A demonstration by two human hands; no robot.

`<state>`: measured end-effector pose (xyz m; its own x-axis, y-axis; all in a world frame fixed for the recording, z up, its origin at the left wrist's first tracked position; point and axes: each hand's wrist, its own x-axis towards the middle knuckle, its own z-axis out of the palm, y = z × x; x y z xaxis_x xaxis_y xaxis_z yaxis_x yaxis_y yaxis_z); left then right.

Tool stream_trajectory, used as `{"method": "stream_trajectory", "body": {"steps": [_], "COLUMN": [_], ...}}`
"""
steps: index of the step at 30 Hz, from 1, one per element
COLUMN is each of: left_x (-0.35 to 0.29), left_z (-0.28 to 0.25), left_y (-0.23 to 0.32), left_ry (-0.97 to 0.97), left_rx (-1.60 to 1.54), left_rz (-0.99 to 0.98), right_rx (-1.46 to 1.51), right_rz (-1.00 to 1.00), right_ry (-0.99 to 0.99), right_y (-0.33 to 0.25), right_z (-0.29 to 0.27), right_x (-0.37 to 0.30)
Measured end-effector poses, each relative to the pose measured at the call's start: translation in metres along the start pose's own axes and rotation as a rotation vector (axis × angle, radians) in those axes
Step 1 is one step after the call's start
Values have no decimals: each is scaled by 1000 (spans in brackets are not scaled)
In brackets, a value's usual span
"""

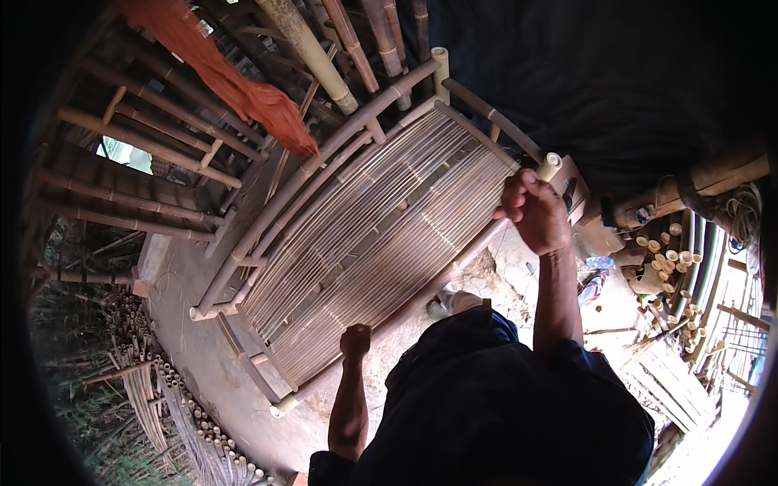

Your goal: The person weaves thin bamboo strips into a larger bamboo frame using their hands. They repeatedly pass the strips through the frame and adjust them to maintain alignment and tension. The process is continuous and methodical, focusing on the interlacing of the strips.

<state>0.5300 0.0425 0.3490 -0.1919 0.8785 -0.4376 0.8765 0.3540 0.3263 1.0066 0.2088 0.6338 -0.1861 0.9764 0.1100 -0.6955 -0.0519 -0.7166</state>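
Both left hand [355, 342] and right hand [535, 212] curl near a bamboo settee [389, 243], set apart perhaps for balance, any grip unclear.

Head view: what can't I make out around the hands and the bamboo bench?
All in the head view:
- Left hand: its own back and wrist hide the palm, so anything inside is unseen.
- Right hand: curled fingers hide any small thing within; contact with the bench is unclear.
- Bamboo bench: the slatted seat hides what is beneath.
- Split bamboo strips: glare washes out their outer edge.
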Motion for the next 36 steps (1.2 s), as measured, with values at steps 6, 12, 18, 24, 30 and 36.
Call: {"method": "stream_trajectory", "body": {"steps": [6, 12, 18, 24, 30, 36], "left_x": [-9, -59, -60, -46, -61, -53], "left_z": [-91, -191, -198, -157, -155, -186], "left_y": [184, 283, 286, 290, 317, 328], "left_ry": [124, -75, -76, 329, 57, -14], "left_rx": [-739, -1242, -1361, -1166, -1309, -1285], "left_rz": [543, 634, 654, 302, 583, 618], "right_rx": [-413, -325, -301, -459, -667, -492], "right_rz": [120, 219, 197, 35, 187, 185], "right_ry": [-217, -360, -264, 111, 151, 115], "right_y": [41, 65, 67, 71, 75, 82], "right_z": [74, 96, 103, 99, 88, 70], "right_x": [-5, -12, -25, -29, -42, -52]}}
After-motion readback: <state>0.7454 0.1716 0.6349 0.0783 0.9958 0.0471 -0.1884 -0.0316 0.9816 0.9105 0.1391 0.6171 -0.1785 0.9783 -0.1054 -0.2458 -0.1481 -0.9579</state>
